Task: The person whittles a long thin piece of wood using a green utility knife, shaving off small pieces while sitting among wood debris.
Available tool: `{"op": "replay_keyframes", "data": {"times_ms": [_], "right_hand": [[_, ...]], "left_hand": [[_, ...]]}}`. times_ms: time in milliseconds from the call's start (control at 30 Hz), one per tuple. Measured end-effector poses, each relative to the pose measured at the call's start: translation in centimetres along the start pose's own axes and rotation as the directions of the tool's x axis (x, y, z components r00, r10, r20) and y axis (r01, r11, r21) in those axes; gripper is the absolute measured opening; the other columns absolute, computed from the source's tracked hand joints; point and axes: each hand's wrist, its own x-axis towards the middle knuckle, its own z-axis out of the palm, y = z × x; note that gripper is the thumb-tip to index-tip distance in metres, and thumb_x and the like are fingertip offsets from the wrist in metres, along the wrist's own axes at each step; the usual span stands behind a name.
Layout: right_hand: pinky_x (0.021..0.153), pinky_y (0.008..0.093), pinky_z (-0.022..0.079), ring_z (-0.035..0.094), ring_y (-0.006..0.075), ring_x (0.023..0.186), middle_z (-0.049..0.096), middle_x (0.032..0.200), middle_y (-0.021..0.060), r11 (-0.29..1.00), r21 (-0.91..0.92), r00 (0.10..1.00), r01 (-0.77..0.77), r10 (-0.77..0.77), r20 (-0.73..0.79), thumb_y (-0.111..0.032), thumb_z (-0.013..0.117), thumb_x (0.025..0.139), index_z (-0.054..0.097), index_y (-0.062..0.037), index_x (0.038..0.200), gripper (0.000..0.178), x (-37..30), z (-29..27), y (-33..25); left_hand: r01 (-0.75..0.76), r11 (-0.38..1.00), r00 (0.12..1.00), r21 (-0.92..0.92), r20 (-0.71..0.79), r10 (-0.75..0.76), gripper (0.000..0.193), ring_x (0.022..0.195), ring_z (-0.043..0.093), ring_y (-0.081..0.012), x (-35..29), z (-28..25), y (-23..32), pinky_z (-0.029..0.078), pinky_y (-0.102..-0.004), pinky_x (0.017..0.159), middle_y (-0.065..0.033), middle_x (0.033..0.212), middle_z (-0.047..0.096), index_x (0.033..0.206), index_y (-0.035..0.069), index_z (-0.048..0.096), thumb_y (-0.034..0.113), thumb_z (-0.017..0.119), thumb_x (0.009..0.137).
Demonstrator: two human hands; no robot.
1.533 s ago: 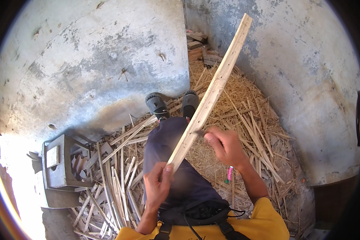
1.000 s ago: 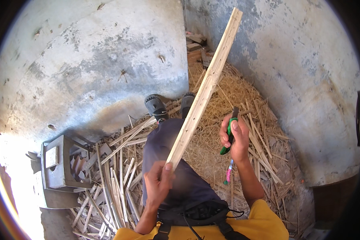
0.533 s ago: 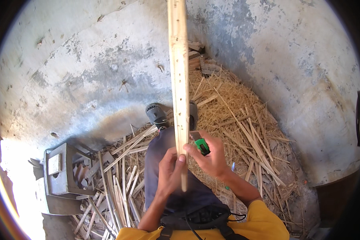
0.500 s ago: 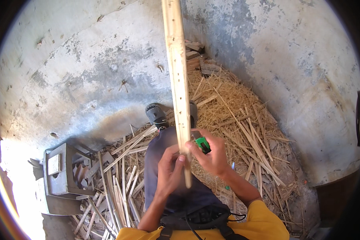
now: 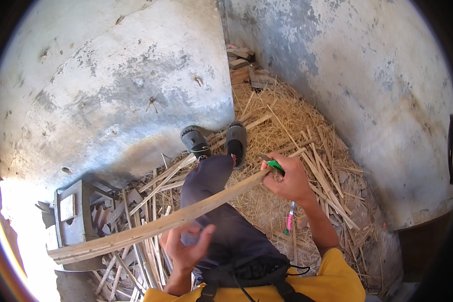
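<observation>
A long pale wooden strip slants across my lap, its wide end at the lower left and its narrow end up at my right hand. My right hand is closed, with a green tool in it. A short grey end sticks out of this tool; it looks like a utility knife. My right fingertips also pinch the strip near its narrow end. Slightly blurred, my left hand lies at the strip's lower edge, fingers apart and partly behind the wood, not wrapped round it.
Straw and shavings cover the floor, with loose wooden slats heaped at left. A grey metal frame stands at the far left. Worn walls meet ahead. A pink-handled item lies on the floor right of my leg.
The strip has swung from pointing away from me to lying slantwise toward the lower left. My left hand has let go and moved left and down; my right hand has moved slightly right and up.
</observation>
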Motion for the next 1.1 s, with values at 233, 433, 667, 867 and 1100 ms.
{"op": "replay_keyframes", "data": {"times_ms": [233,433,667,867,1100], "right_hand": [[0.063,0.0301,0.054,0.072,0.0162,0.068,0.076,0.082,0.0056,0.991,-0.132,1.0,0.002,-0.005,-0.021,-0.01,0.078,0.079,0.074,-0.0069,0.099,0.02,-0.1,0.5,0.9],[0.067,0.0331,0.058,0.077,0.0202,0.075,0.078,0.086,0.0058,0.982,-0.187,0.997,-0.011,0.024,0.07,-0.011,0.079,0.079,0.074,-0.0091,0.098,0.02,-0.2,-0.1,0.8],[0.07,0.0341,0.058,0.076,0.0217,0.075,0.076,0.084,0.0063,0.983,-0.174,0.989,0.06,-0.035,0.144,-0.009,0.078,0.08,0.075,-0.0088,0.097,0.017,0.3,-1.3,0.1],[0.061,0.0311,0.054,0.071,0.0165,0.069,0.076,0.1,0.0069,0.992,-0.04,0.982,0.118,-0.123,-0.141,-0.004,0.074,0.086,0.078,-0.0111,0.109,0.024,-0.6,-0.7,0.0],[0.056,0.0317,0.051,0.067,0.0164,0.065,0.068,0.092,0.0112,0.961,-0.209,0.93,0.181,-0.236,-0.281,-0.011,0.072,0.093,0.066,-0.006,0.12,0.028,-1.9,0.4,-1.8]], "left_hand": [[-0.137,0.963,0.918,-0.233,0.335,0.212,0.037,0.072,0.068,-0.0239,-0.1,0.0,0.5,0.055,-0.0354,0.068,-0.0039,0.078,0.072,0.104,0.007,0.077,0.013,0.098,0.074],[-0.122,0.912,0.95,0.391,0.312,-0.007,0.054,0.107,0.067,-0.0281,4.1,-1.4,1.6,0.045,-0.0465,0.1,-0.0027,0.106,0.072,0.122,0.012,0.072,0.028,0.094,0.075],[-0.064,0.975,0.796,0.214,0.6,-0.079,0.041,0.096,0.071,-0.0295,2.8,-0.5,-4.1,0.049,-0.0467,0.089,-0.0084,0.095,0.075,0.122,0.009,0.071,0.034,0.083,0.092],[0.171,0.985,0.675,0.029,0.725,-0.139,0.024,0.063,0.069,-0.0283,1.0,1.5,-5.7,0.048,-0.04,0.058,-0.0126,0.07,0.068,0.102,0.001,0.068,0.023,0.061,0.111],[0.452,0.884,0.671,-0.121,0.699,-0.248,0.032,0.057,0.057,-0.0145,-0.3,3.3,-3.8,0.044,-0.0337,0.055,-0.0039,0.066,0.059,0.096,0.001,0.063,0.027,0.058,0.114]]}}
